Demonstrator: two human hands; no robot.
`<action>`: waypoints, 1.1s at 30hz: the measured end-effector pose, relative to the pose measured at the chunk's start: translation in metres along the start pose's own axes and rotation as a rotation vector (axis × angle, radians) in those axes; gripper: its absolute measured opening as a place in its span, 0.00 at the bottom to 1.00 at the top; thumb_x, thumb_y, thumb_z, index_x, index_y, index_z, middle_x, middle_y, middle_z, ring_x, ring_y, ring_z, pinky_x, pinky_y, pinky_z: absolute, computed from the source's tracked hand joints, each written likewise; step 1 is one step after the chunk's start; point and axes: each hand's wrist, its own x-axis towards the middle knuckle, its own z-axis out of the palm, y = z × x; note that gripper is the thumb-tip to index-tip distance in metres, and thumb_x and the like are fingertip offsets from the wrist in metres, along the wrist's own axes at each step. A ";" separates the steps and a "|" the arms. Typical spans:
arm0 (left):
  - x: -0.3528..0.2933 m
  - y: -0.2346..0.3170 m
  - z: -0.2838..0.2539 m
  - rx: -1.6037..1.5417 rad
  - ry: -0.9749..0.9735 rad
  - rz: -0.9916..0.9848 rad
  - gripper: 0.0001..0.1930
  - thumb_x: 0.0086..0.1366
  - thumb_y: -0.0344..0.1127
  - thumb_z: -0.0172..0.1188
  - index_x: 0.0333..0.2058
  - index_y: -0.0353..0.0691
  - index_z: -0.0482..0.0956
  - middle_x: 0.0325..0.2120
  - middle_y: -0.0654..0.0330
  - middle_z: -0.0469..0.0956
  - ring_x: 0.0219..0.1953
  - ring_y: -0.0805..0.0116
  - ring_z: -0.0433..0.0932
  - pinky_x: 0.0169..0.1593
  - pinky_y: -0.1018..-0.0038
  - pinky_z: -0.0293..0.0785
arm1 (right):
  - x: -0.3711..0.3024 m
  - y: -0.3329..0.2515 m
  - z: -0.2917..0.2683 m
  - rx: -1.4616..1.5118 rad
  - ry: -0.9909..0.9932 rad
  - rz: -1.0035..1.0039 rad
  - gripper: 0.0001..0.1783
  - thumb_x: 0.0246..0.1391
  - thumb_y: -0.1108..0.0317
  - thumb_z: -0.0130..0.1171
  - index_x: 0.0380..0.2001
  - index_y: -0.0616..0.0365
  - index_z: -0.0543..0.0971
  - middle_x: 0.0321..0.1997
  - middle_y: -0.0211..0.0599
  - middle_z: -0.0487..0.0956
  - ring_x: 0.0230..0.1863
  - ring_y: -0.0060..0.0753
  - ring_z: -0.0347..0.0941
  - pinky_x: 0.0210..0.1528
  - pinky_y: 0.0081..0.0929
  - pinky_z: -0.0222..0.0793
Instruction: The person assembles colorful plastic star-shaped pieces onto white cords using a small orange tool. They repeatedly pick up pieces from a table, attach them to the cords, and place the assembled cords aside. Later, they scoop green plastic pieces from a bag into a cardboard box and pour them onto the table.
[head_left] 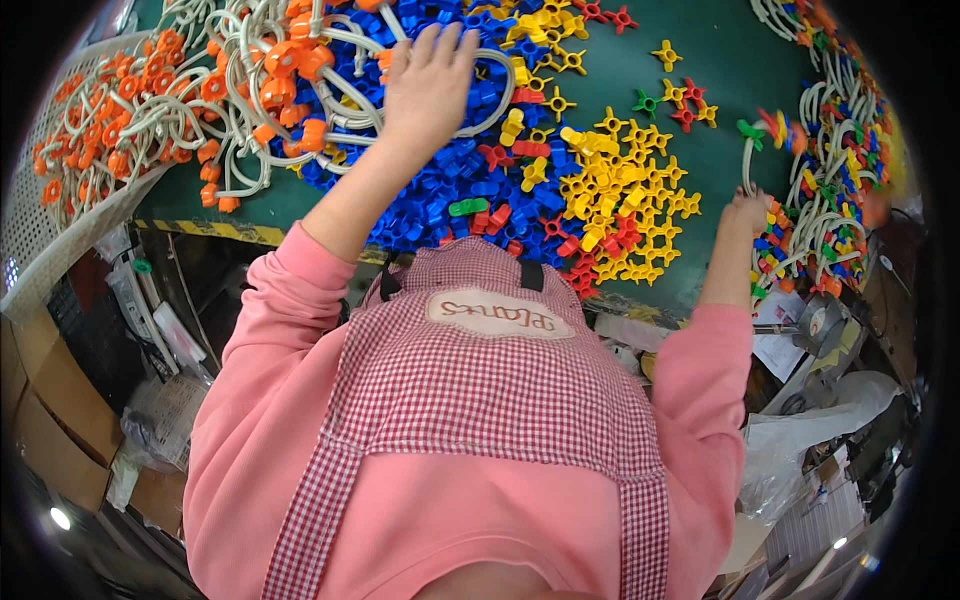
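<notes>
My left hand (430, 90) reaches over the far part of the table, fingers stretched out and holding nothing I can see. Beneath and around it lie blue plastic pieces (430, 195) and pale rope loops with orange plastic ends (312, 135). One pale rope loop (497, 95) curves out just right of its fingers. At the right edge of the table, my right hand (748, 212) is closed on a short pale rope (747, 165). Green, red and orange pieces, blurred by motion, show at the rope's upper end.
Yellow star-shaped pieces (640, 195) with some red ones are spread over the green table (710, 140). A perforated pale basket (40, 225) at left holds more orange-ended ropes. Ropes with multicoloured pieces (825, 200) pile up at right. Cardboard (65, 400) stands below the left side.
</notes>
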 end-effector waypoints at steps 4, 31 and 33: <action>-0.004 -0.023 0.021 0.169 -0.213 0.005 0.18 0.54 0.31 0.50 0.45 0.48 0.73 0.29 0.66 0.74 0.35 0.67 0.73 0.43 0.67 0.63 | -0.010 -0.020 0.015 -0.478 0.192 0.038 0.19 0.51 0.63 0.58 0.40 0.69 0.71 0.38 0.48 0.74 0.38 0.43 0.72 0.37 0.37 0.68; -0.039 -0.003 -0.069 -1.226 -0.124 -0.461 0.14 0.54 0.25 0.59 0.42 0.40 0.78 0.28 0.58 0.80 0.24 0.72 0.77 0.28 0.80 0.71 | -0.144 0.029 0.096 -1.295 -1.230 -1.290 0.22 0.38 0.77 0.56 0.42 0.52 0.76 0.41 0.34 0.72 0.44 0.40 0.68 0.46 0.33 0.67; -0.044 -0.006 -0.067 -1.177 -0.083 -0.432 0.15 0.54 0.25 0.59 0.42 0.40 0.78 0.28 0.58 0.79 0.26 0.73 0.77 0.29 0.81 0.71 | -0.153 0.020 0.097 -1.273 -1.246 -1.370 0.22 0.38 0.78 0.56 0.42 0.52 0.76 0.40 0.33 0.72 0.43 0.38 0.68 0.46 0.32 0.68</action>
